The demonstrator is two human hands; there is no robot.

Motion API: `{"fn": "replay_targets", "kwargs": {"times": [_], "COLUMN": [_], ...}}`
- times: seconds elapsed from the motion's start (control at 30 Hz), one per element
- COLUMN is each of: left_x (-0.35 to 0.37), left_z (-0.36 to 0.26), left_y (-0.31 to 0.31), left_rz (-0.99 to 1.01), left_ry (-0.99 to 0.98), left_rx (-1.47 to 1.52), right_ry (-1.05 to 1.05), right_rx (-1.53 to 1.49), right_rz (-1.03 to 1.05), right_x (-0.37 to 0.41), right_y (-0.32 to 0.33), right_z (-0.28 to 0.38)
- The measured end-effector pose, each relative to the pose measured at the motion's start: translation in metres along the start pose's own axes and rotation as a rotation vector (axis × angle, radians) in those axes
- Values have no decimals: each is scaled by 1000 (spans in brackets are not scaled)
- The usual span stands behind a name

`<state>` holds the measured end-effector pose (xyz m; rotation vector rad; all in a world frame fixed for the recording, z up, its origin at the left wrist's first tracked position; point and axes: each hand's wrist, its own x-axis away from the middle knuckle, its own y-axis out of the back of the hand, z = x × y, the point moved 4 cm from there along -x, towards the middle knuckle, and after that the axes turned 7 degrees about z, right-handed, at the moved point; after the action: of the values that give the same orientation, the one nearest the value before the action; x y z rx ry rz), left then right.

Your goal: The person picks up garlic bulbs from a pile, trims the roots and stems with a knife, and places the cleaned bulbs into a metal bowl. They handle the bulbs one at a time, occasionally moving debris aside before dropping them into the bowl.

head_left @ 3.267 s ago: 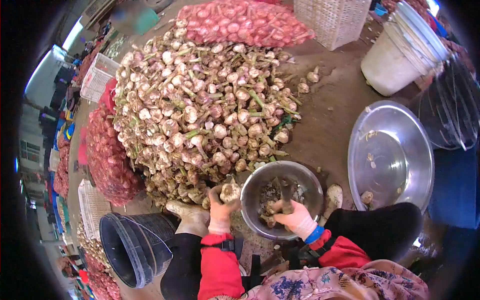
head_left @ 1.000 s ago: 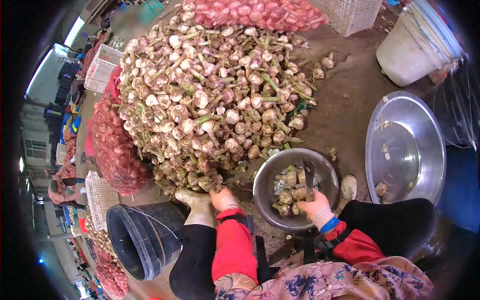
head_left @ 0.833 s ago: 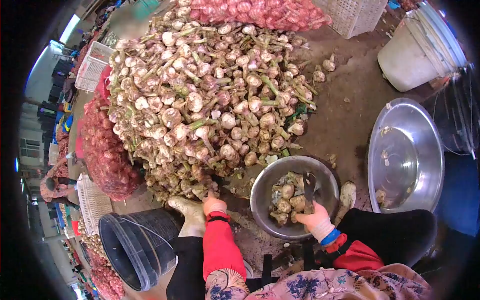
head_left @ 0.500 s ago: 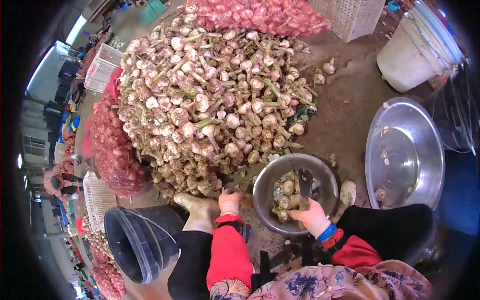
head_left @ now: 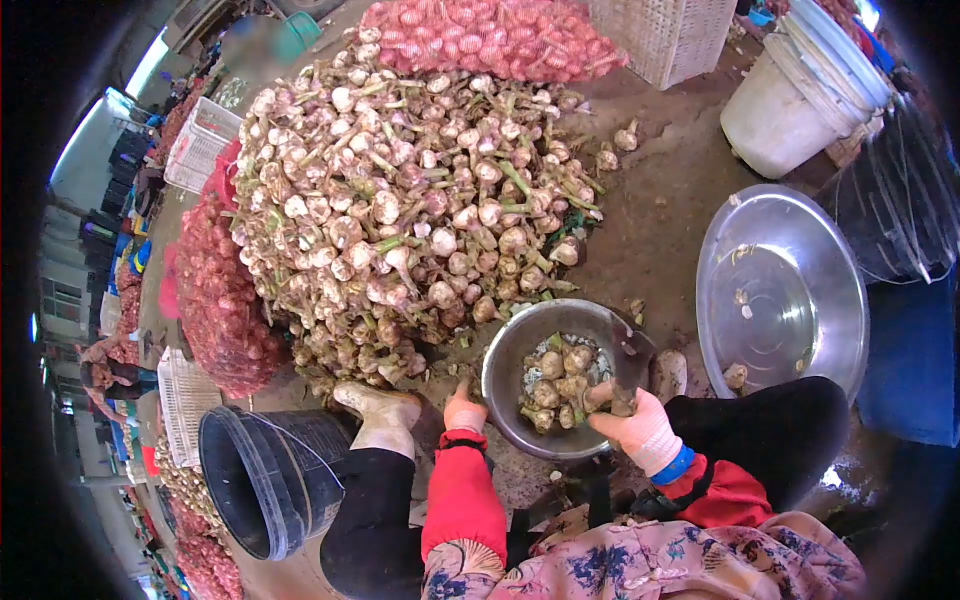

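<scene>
The right hand [head_left: 640, 430] grips a dark-bladed knife [head_left: 628, 358] over the round steel bowl [head_left: 508, 352] of garlic bulbs [head_left: 555, 375], parked close beside the big garlic heap [head_left: 400, 200] for short reaches; the left hand [head_left: 463, 410] touches its rim, its fingers' state unclear.

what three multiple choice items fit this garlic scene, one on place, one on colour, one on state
1. Where does the round black plastic bucket stand?
A) at the person's left, by the pale boot
B) inside the wide steel basin
C) on the garlic heap

2. What colour is the sleeve on the left arm?
A) blue
B) red
C) white

3. How is the right hand?
A) open and flat
B) closed around a dark-bladed knife
C) out of view

1 A, it sits low left beside the boot.
2 B, red from wrist to elbow.
3 B, it is clenched on the knife, blade at the rim of the small round steel bowl.
</scene>
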<state>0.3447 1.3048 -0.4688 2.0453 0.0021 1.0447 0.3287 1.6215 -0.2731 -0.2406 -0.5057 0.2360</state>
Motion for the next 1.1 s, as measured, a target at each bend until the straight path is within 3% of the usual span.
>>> {"fn": "replay_targets", "kwargs": {"times": [0.1, 0.17, 0.23, 0.3, 0.37, 0.5, 0.57, 0.6, 0.63, 0.7, 0.73, 0.8, 0.83, 0.9, 0.97, 1.03, 1.1], "left_x": [-10, -16, -10, -35, 36, 111, 156, 163, 175, 204, 221, 250, 249, 239, 257, 252, 248], "left_z": [-4, 0, 10, 46, -21, -79, -113, -109, -108, -134, -141, -152, -144, -126, -139, -120, -104], "left_y": [7, 18, 35, 40, 77, 69, 56, 41, 34, 45, 52, 61, 58, 43, 47, 48, 50], "left_rz": [-8, 48, -266, -333, -273, 137, 292, 437, 404, 153, 155, 139, 137, 271, 254, -34, -9], "left_ry": [-31, -37, -72, 42, -125, -392, -469, -502, -384, -490, -496, -587, -583, -532, -532, -632, -556], "left_rx": [-157, 70, 216, 674, 1217, 1560, 1601, 1504, 1425, 928, 920, 190, 184, 191, 159, 257, 435], "right_ry": [-81, -138, -128, -109, -89, 31, -45, 144, 59, 141, 149, 111, 112, 407, 458, 519, 443], "right_rx": [8, 13, -44, 53, -3, -155, -138, -112, -174, -105, -111, -75, -82, 483, 495, 409, 376], "right_rz": [52, 85, 76, 60, 63, 75, 140, 184, 301, 378, 373, 490, 493, 549, 556, 461, 395], "right_x": [-14, -22, -27, -31, -31, -25, -14, -11, -1, 0, 5, 15, 17, 23, 29, 32, 38], "right_y": [-8, -17, -18, -18, -21, -25, -27, -28, -30, -23, -21, -22, -22, -29, -33, -31, -30], "right_z": [-18, -21, -28, -33, -37, -23, -8, -2, 5, -7, -5, -3, -3, 3, 7, 14, 18]}}
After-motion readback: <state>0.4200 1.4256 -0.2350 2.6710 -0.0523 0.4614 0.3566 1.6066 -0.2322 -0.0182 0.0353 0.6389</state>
